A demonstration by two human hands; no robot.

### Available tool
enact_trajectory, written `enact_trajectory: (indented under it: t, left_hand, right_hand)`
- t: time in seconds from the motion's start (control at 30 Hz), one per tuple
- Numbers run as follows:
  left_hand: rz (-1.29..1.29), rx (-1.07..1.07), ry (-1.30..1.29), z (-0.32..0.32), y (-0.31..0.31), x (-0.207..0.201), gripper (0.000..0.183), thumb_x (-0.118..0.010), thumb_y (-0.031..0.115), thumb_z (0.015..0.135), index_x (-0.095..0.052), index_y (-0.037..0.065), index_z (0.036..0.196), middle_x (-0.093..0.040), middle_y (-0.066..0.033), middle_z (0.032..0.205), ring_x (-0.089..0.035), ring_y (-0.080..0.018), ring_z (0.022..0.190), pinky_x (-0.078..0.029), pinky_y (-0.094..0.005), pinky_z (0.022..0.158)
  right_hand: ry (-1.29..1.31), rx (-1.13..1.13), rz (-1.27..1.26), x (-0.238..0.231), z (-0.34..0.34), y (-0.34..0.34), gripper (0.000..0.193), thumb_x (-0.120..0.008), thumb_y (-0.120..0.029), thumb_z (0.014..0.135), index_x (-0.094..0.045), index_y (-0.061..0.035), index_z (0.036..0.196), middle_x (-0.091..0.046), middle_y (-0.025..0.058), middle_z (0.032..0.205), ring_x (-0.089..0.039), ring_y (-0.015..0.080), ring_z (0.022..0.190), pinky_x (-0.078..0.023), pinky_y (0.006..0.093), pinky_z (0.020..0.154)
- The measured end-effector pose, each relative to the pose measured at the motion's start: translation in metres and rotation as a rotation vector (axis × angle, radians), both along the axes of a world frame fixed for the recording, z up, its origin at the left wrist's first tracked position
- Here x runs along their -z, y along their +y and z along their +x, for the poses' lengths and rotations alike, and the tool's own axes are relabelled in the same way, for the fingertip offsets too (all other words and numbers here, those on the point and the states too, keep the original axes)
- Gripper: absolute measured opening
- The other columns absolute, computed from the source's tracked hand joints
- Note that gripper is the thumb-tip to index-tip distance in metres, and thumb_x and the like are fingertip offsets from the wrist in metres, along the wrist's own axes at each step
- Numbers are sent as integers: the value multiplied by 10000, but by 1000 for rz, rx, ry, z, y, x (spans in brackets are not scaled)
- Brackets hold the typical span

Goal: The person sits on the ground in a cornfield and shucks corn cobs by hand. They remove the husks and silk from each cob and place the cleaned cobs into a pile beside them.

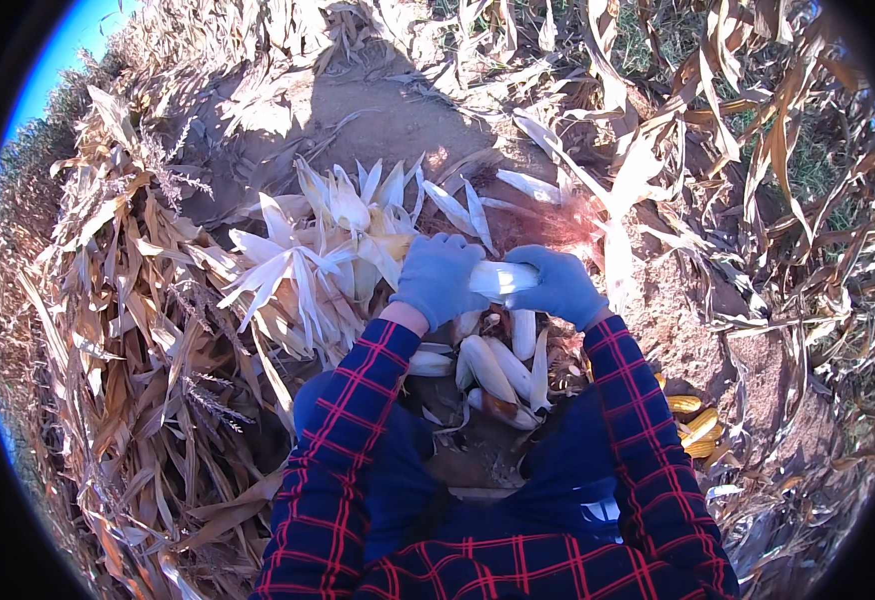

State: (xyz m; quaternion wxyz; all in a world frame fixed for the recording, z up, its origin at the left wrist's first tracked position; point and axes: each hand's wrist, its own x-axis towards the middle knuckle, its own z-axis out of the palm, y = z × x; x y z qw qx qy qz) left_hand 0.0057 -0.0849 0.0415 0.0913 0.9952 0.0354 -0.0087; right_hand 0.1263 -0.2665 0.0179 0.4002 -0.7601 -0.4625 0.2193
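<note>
Both my hands wear grey-blue gloves and meet on one ear of corn (503, 279), still wrapped in pale husk. My left hand (438, 278) is closed round its left end, and my right hand (559, 286) grips the right end. The ear lies roughly level between them; its ends are hidden by the gloves. Just beyond my left hand spreads a heap of peeled-back pale husks (348, 240). Below my hands, between my knees, several ears in pale husk (493, 368) lie on the ground.
To my left stands a thick pile of dry corn stalks (158, 350). Bare yellow cobs (699, 432) lie on the soil by my right forearm. Dry leaves (718, 90) and loose husks cover the ground at the far right. Bare soil (388, 130) shows ahead, partly in shadow.
</note>
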Motion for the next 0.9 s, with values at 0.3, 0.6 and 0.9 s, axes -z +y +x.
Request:
enact_trajectory:
  t: [0.3, 0.6, 0.9]
  left_hand:
    - [-562, -400, -178, 0, 7, 29, 598, -742, 491, 644, -626, 20, 995, -637, -155, 937, -617, -302, 903, -475, -394, 807]
    - [-901, -276, -253, 12, -33, 48, 622, -751, 344, 709, -539, 4, 1184, -602, -165, 1101, -592, -219, 1003, -470, -332, 857]
    - [-1415, -499, -387, 20, -49, 30, 318, -581, 218, 912, -605, 37, 1171, -625, -23, 974, -554, -68, 873, -454, -218, 771]
  right_hand:
    - [621, 448, 410, 10, 6, 6, 527, -718, -223, 791, -483, -34, 1223, -571, 53, 1025, -547, 132, 918, -471, 275, 774]
    - [870, 534, 481, 17, -10, 20, 515, -711, -340, 799, -557, -1, 1155, -645, 89, 994, -637, 144, 822, -515, 269, 699]
    - [45, 460, 109, 18, -31, 30, 488, -723, -314, 741, -579, -120, 1165, -664, 102, 1004, -657, 282, 882, -516, 354, 772]
